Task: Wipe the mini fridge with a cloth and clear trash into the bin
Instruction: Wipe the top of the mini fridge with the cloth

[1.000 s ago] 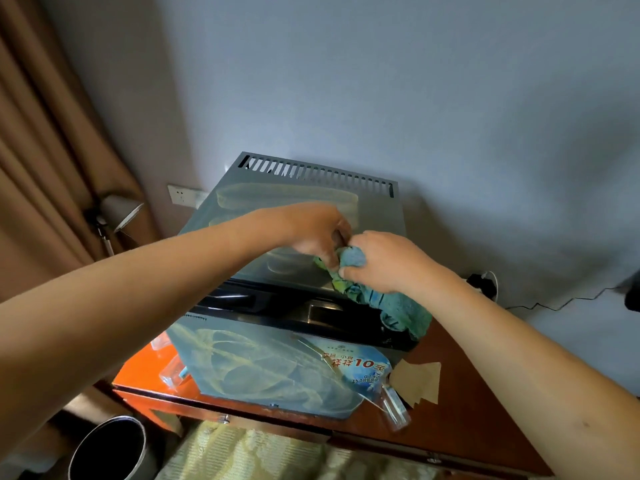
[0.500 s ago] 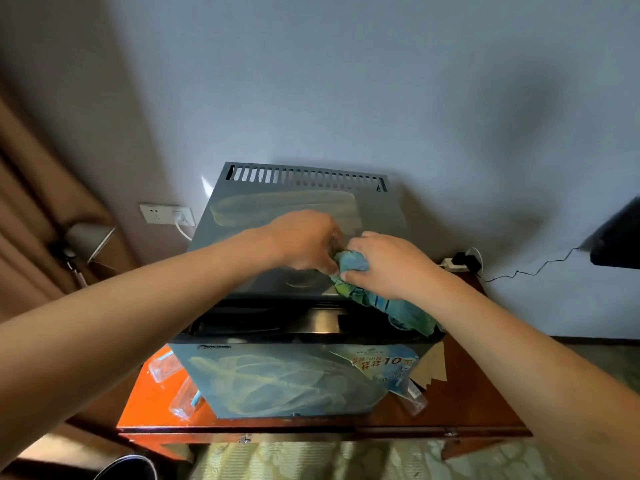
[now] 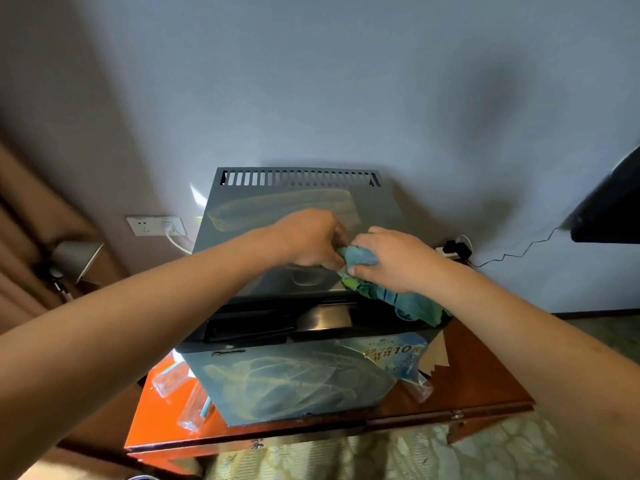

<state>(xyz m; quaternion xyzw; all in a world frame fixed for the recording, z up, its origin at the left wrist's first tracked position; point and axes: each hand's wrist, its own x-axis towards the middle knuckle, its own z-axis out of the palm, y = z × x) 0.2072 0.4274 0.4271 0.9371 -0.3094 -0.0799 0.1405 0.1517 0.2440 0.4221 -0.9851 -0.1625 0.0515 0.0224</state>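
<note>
I can read "10" on the blue printed sheet [image 3: 394, 351] stuck to the mini fridge [image 3: 298, 379] door's upper right corner; the small logo at the door's upper left is too blurred.

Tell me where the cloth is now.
In the head view the cloth lies bunched on the mini fridge top, near its front right corner, gripped by both hands, left and right.
</note>
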